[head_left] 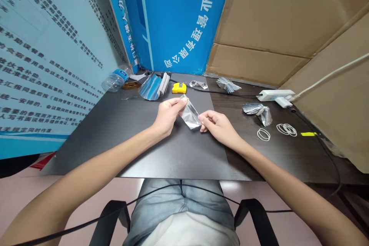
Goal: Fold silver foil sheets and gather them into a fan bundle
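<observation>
A small silvery plastic bag [190, 115] is stretched between my two hands, tilted above the grey mat. My left hand [169, 114] pinches its upper left corner between thumb and fingers. At the lower right edge, my right hand [216, 123] grips the bag with thumb and forefinger. Just beyond the hands lies a yellow tape measure [179, 88], with a flat silvery piece [198, 84] to its right. To the right are a bundle of silvery bags [228, 85] and a second, folded-over bundle [257, 112].
White rubber bands [263, 134] lie on the dark wooden desk, with several more [286, 130] beside a yellow strip [308, 134]. A white power strip [275, 95] and black cable run behind. Back left are a plastic bottle [117, 79], brown tape roll [132, 85] and shiny blue sheet [151, 86].
</observation>
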`<state>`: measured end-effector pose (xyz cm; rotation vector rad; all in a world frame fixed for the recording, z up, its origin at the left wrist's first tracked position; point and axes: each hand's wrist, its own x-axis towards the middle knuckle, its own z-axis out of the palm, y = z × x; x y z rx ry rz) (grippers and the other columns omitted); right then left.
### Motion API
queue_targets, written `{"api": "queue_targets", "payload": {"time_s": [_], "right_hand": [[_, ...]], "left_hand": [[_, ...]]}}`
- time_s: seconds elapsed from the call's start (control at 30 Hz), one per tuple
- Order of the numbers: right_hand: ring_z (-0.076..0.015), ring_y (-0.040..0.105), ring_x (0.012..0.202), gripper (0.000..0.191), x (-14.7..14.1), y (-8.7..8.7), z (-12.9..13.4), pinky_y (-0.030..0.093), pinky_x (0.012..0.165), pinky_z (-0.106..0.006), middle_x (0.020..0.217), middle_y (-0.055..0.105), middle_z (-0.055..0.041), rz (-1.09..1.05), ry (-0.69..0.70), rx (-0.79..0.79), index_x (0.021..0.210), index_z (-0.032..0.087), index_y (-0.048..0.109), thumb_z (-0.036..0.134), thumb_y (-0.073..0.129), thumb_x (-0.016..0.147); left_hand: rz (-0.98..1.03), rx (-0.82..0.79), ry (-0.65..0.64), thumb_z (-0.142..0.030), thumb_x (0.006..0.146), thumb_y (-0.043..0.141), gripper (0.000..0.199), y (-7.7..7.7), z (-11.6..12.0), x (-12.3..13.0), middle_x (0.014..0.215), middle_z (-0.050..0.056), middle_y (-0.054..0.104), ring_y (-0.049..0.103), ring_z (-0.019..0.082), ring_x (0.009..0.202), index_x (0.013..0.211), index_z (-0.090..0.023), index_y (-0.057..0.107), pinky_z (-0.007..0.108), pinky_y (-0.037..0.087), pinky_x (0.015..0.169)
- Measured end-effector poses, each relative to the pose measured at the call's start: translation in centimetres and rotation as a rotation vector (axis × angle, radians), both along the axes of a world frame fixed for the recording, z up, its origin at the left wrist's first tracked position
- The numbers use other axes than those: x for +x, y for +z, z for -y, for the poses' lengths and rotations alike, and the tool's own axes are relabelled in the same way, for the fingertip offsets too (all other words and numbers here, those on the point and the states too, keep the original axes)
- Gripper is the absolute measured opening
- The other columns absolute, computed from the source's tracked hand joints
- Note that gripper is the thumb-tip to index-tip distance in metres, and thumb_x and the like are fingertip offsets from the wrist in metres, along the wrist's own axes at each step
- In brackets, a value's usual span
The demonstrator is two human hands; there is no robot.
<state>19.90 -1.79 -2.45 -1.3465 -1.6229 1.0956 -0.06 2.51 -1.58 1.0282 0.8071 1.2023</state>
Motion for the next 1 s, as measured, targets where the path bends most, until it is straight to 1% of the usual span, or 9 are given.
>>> {"api": "queue_targets", "payload": {"time_s": [0.3, 0.5, 0.6, 0.63, 0.7, 0.77, 0.83, 0.9, 1.0], "right_hand": [[-0.0149, 0.068, 0.066, 0.04, 0.0, 0.1, 0.0, 0.047, 0.067, -0.025, 0.07, 0.072, -0.0018, 0.116, 0.017, 0.02, 0.091, 0.021, 0.062, 0.06, 0.062, 0.099], [-0.014, 0.054, 0.061, 0.045, 0.7, 1.1, 0.3, 0.038, 0.068, -0.028, 0.065, 0.06, 0.0005, 0.38, 0.114, 0.244, 0.076, 0.022, 0.049, 0.051, 0.04, 0.11], [-0.0138, 0.05, 0.065, 0.047, 1.8, 1.3, 0.0, 0.035, 0.068, -0.029, 0.07, 0.059, -0.0002, 0.462, 0.238, 0.274, 0.073, 0.021, 0.05, 0.053, 0.047, 0.108], [-0.0135, 0.048, 0.064, 0.05, 2.2, 1.3, -0.2, 0.034, 0.066, -0.028, 0.069, 0.057, 0.0, 0.456, 0.224, 0.275, 0.071, 0.021, 0.049, 0.057, 0.052, 0.105], [-0.0142, 0.053, 0.069, 0.046, 2.6, 1.2, -0.7, 0.039, 0.067, -0.028, 0.076, 0.061, -0.0008, 0.293, 0.095, 0.252, 0.078, 0.021, 0.058, 0.062, 0.059, 0.1], [-0.0166, 0.063, 0.082, 0.044, 2.7, 1.1, -1.1, 0.048, 0.074, -0.028, 0.091, 0.068, -0.0036, -0.007, -0.028, 0.204, 0.097, 0.022, 0.068, 0.066, 0.063, 0.096], [-0.0186, 0.067, 0.094, 0.048, 2.3, 1.1, -1.2, 0.054, 0.08, -0.029, 0.105, 0.07, -0.0061, -0.256, -0.066, 0.133, 0.112, 0.024, 0.071, 0.068, 0.066, 0.093], [-0.0172, 0.067, 0.096, 0.043, 1.8, 1.1, -1.0, 0.055, 0.082, -0.027, 0.107, 0.071, -0.0057, -0.343, -0.064, 0.077, 0.111, 0.024, 0.074, 0.061, 0.076, 0.089], [-0.0143, 0.064, 0.085, 0.033, 1.1, 1.2, -0.4, 0.055, 0.08, -0.027, 0.097, 0.072, -0.0035, -0.337, -0.064, 0.041, 0.097, 0.022, 0.074, 0.05, 0.085, 0.083]], "left_hand": [[-0.016, 0.045, -0.01, -0.047, 0.076, 0.092, 0.037, 0.3, -0.5, -0.3, 0.076, 0.002, 0.065, 0.054, 0.012, 0.071, 0.082, -0.013, 0.078, 0.026, 0.043, 0.068], [-0.015, 0.086, 0.017, -0.05, 0.077, 0.092, 0.039, 0.7, -0.6, -0.2, 0.075, 0.002, 0.066, 0.055, 0.012, 0.07, 0.083, -0.014, 0.079, 0.025, 0.045, 0.067], [-0.001, 0.07, 0.021, -0.053, 0.078, 0.09, 0.042, 0.8, -1.0, -0.3, 0.075, 0.001, 0.066, 0.056, 0.012, 0.069, 0.087, -0.015, 0.078, 0.026, 0.045, 0.066], [0.006, 0.065, 0.017, -0.055, 0.078, 0.09, 0.042, 0.8, -1.1, -0.3, 0.074, 0.001, 0.066, 0.056, 0.012, 0.069, 0.086, -0.015, 0.078, 0.026, 0.046, 0.066], [0.004, 0.046, -0.03, -0.056, 0.076, 0.092, 0.044, 1.0, -1.0, -0.2, 0.077, 0.002, 0.067, 0.057, 0.012, 0.071, 0.083, -0.015, 0.077, 0.026, 0.047, 0.068], [-0.034, 0.014, -0.139, -0.055, 0.073, 0.094, 0.046, 1.2, -0.4, 0.1, 0.082, 0.004, 0.07, 0.06, 0.013, 0.074, 0.084, -0.014, 0.078, 0.026, 0.048, 0.071], [-0.071, -0.016, -0.27, -0.055, 0.074, 0.094, 0.046, 1.1, 0.4, 0.6, 0.085, 0.006, 0.072, 0.061, 0.014, 0.076, 0.087, -0.013, 0.08, 0.027, 0.048, 0.072], [-0.08, -0.03, -0.365, -0.054, 0.076, 0.092, 0.044, 0.7, 1.3, 1.1, 0.085, 0.006, 0.072, 0.061, 0.014, 0.076, 0.088, -0.013, 0.081, 0.026, 0.046, 0.072], [-0.083, -0.039, -0.401, -0.055, 0.078, 0.09, 0.043, 0.1, 1.9, 1.5, 0.083, 0.005, 0.072, 0.058, 0.013, 0.073, 0.088, -0.014, 0.082, 0.026, 0.043, 0.07]]}}
